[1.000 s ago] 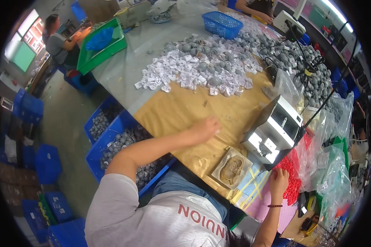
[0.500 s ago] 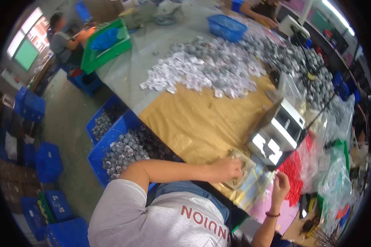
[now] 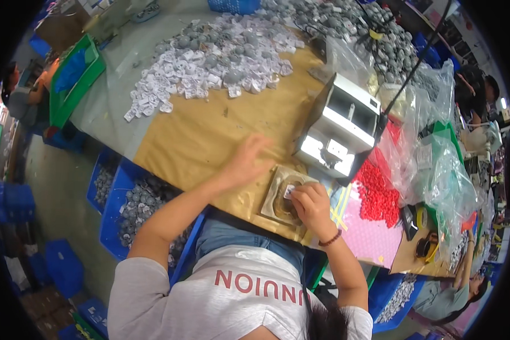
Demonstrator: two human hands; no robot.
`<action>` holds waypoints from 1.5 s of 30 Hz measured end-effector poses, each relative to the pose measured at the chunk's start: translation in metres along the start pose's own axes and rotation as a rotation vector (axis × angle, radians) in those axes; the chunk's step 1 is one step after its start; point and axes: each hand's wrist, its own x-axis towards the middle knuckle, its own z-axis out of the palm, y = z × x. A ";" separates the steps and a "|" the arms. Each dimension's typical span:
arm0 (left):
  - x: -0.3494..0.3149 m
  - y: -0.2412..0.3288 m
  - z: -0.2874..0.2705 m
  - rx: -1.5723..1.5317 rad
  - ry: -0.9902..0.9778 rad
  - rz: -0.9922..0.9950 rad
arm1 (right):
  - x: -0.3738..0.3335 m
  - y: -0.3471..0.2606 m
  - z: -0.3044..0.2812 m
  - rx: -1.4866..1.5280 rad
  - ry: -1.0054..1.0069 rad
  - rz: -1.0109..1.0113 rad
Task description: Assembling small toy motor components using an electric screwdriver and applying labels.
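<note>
My right hand (image 3: 313, 205) is bent over a square, pale block (image 3: 272, 205) with a round hollow, near the table's front edge. Its closed fingertips touch a small white tag (image 3: 289, 191) over the hollow. Left of the block, above brown paper (image 3: 209, 141), my left hand (image 3: 248, 162) is smeared by motion; its fingers look apart, with nothing visible in them. Farther off lies a pile of white tags (image 3: 192, 73) mixed with grey balls (image 3: 224, 59).
A white and black box-shaped machine (image 3: 340, 127) stands behind the block. Red pieces (image 3: 377, 190) and clear bags (image 3: 450, 170) lie to the right. A blue bin (image 3: 114, 218) of grey balls stands at left, a green tray (image 3: 90, 88) beyond. A co-worker (image 3: 445, 297) is at right.
My left hand has left the block and moved away over the brown paper. My right hand has come from the block's right side onto it. The whole view has shifted.
</note>
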 end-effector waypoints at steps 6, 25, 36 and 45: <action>0.102 -0.072 -0.078 0.589 0.454 -0.002 | -0.004 -0.019 -0.007 -0.078 -0.088 0.066; 0.014 0.107 -0.060 -0.705 -0.337 0.235 | 0.053 -0.029 -0.062 0.254 0.222 0.215; -0.068 0.076 0.002 -1.025 -0.362 -0.523 | -0.009 -0.026 -0.048 0.762 0.003 0.752; -0.087 0.080 0.024 -0.038 -0.184 0.107 | 0.000 -0.021 -0.010 -0.080 -0.081 0.127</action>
